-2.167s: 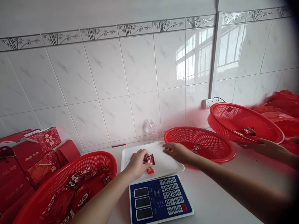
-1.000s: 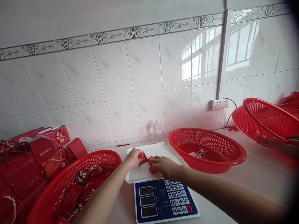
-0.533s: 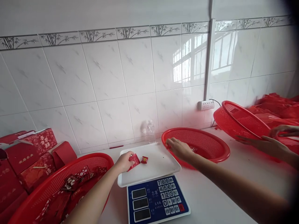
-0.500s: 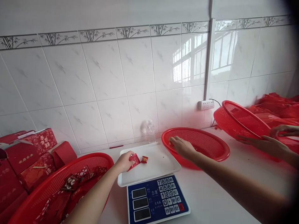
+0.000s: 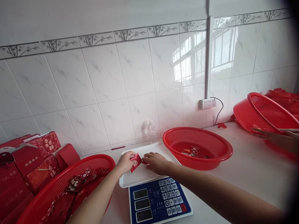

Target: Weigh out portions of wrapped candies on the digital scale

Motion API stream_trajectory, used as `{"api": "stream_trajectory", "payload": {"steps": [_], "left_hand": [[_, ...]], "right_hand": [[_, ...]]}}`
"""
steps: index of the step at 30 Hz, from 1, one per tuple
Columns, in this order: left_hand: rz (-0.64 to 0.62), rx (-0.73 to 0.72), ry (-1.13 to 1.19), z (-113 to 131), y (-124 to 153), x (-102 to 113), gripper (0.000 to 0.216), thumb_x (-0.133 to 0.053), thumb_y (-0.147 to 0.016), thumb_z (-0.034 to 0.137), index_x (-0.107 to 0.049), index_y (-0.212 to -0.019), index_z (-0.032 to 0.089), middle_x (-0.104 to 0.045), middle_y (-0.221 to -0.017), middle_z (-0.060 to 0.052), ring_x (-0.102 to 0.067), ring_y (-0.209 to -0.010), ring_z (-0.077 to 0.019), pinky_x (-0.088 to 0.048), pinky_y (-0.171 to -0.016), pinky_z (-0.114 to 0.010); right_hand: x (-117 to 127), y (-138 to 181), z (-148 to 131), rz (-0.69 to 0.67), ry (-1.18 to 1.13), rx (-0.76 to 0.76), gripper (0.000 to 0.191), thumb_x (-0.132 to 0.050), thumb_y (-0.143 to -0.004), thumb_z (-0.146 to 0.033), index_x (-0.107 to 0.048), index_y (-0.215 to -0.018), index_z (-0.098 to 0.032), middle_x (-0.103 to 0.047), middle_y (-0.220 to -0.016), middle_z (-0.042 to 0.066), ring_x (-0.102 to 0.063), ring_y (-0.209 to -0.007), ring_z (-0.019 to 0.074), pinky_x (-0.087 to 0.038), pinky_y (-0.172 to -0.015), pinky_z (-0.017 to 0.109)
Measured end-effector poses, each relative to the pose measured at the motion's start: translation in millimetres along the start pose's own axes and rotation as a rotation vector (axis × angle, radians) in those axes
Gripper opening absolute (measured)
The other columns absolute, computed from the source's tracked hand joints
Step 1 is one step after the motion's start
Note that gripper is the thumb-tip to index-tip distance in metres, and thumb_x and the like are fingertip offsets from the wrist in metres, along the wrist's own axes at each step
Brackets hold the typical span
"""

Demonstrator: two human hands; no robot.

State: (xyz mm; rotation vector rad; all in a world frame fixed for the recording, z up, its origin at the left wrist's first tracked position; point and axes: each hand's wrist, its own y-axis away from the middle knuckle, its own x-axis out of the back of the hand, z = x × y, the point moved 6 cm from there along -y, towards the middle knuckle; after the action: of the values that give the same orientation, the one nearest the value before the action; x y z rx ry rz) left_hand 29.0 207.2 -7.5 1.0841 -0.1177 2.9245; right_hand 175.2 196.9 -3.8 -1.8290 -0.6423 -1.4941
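Observation:
My left hand [image 5: 126, 161] pinches a small red packet [image 5: 136, 163] over the white scale tray [image 5: 130, 179]. Beside it, my right hand [image 5: 157, 162] has its fingers closed down on a small red-wrapped candy [image 5: 144, 161], mostly covered by the fingertips. The blue keypad panel [image 5: 154, 203] of the scale faces me below the tray. To the left, a red basket [image 5: 106, 159] holds many red packets [image 5: 78, 186]. A second red basket [image 5: 198, 162] stands right of the tray with a few wrapped pieces [image 5: 192, 151] in it.
Red gift boxes [image 5: 39, 158] are stacked at the far left. A clear bottle [image 5: 152, 132] stands by the tiled wall, near a power strip [image 5: 207, 103]. At the right, another person's blurred hand [image 5: 275, 138] is at a tilted red basket [image 5: 245, 113].
My right hand has moved left from the right basket's rim to the candy on the tray. My left hand keeps the packet. The tilted basket and the other person's hands have shifted right.

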Motion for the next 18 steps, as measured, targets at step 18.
{"api": "stream_trajectory", "payload": {"steps": [18], "left_hand": [[-0.087,0.065,0.348,25.5,16.5,-13.7,0.038,-0.060,-0.066,0.015,-0.057,-0.104,0.017,-0.064,-0.104,-0.008,-0.060,-0.089,-0.0180,-0.044,-0.076,-0.028]], "right_hand": [[63.6,67.9,141.5,0.171,0.010,-0.637,0.031,-0.038,-0.084,-0.010,-0.061,-0.104,-0.015,-0.064,-0.099,0.016,-0.059,-0.088,0.0263,-0.042,-0.066,0.031]]}}
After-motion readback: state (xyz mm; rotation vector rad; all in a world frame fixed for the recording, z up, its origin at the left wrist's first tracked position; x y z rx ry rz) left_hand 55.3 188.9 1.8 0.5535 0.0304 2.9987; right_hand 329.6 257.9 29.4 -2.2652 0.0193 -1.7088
